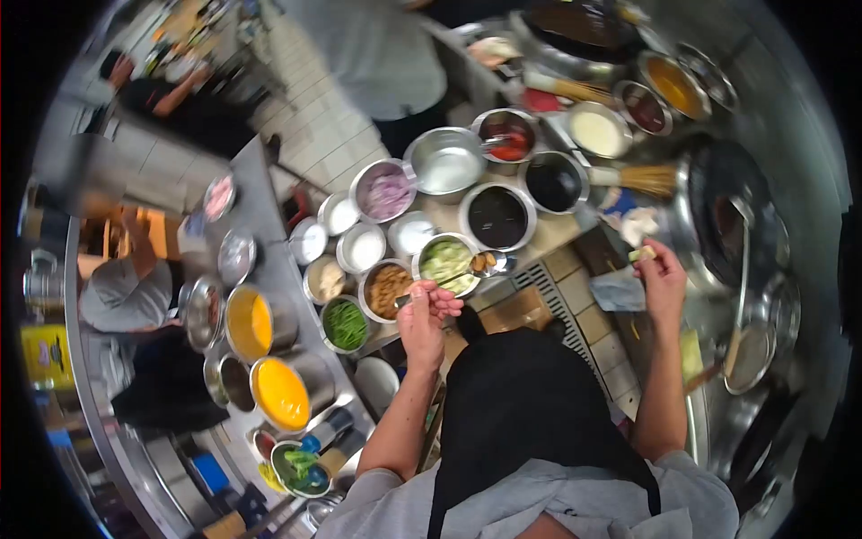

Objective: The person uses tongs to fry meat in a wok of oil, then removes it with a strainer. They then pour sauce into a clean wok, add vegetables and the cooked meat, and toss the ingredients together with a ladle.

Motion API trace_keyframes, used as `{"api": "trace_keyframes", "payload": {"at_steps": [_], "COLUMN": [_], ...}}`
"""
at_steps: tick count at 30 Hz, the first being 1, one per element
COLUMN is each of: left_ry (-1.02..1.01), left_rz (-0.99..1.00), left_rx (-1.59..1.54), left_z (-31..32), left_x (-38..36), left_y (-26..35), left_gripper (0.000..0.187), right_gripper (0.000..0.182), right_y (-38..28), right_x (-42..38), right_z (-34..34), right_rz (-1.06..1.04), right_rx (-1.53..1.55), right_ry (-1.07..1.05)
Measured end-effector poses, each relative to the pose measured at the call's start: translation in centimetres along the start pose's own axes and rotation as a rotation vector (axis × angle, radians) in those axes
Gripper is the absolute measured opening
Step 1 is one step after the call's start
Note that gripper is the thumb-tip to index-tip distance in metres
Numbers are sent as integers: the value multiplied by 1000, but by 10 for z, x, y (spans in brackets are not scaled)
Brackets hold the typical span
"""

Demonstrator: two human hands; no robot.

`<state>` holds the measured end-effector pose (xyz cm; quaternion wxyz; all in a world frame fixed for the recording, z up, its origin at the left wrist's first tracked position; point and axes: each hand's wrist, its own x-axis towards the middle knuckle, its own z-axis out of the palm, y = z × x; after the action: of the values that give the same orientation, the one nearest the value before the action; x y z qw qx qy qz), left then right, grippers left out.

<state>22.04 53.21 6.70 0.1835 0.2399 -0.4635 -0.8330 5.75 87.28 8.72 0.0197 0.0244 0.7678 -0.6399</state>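
My left hand (428,314) is closed round the handle of a metal spoon (503,264), whose bowl holds some brown pieces. The spoon reaches over a bowl of pale green chopped vegetable (447,262). Beside that bowl are a bowl of brown pieces (389,289) and a bowl of dark liquid (497,216). On the right, my right hand (661,269) pinches a small pale yellowish piece (641,254) between fingertips, near a crumpled cloth (620,292).
A large wok (732,202) with a ladle stands at the right. Pots of yellow liquid (281,393) are on the left counter (260,193). Two people (135,287) work at the left, and another person (373,58) stands beyond the bowls.
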Motion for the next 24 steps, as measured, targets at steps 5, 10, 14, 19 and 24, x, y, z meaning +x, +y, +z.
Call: {"api": "trace_keyframes", "payload": {"at_steps": [5,10,14,19,24], "left_ry": [-205,-373,-487,-629,-883], "left_rz": [-92,-139,-198,-95,208], "left_rx": [3,14,-24,162,650], "left_z": [124,263,357,447,502], "left_x": [-4,-17,-26,-17,-8], "left_y": [-39,-91,-132,-194,-225], "left_gripper": [30,31,37,39,37], "right_gripper": [31,24,23,28,25], "right_y": [-17,9,20,17,8], "right_x": [6,30,52,47,-28], "right_z": [-164,-263,-289,-292,-254], "right_rz": [-22,-196,-278,-236,-48], "right_rx": [-66,-493,-701,-606,-351], "right_ry": [315,566,580,561,405]}}
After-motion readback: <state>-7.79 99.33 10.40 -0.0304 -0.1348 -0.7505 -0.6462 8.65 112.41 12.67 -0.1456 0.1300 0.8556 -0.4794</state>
